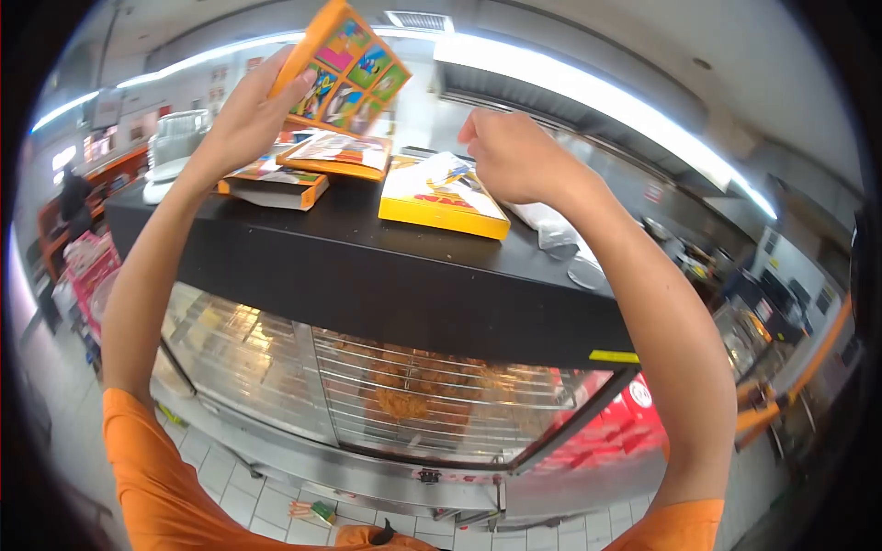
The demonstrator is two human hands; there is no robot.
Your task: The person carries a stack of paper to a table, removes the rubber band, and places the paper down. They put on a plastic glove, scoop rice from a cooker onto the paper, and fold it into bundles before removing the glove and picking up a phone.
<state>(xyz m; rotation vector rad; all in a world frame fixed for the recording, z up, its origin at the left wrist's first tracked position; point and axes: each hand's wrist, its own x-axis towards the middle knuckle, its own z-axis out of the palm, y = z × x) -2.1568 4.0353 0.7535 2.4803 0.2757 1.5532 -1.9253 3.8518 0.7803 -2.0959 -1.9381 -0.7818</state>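
While left hand (248,115) grips the raised orange box (347,69), right hand (510,156) curls closed over yellow box (441,204).

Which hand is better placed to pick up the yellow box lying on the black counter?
Probably right. The right hand is just over the yellow box, while the left hand is busy holding the orange carton up high.

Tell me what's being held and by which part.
The left hand holds the orange picture carton by its lower corner. The right hand is curled over the yellow box; any hold there cannot be told.
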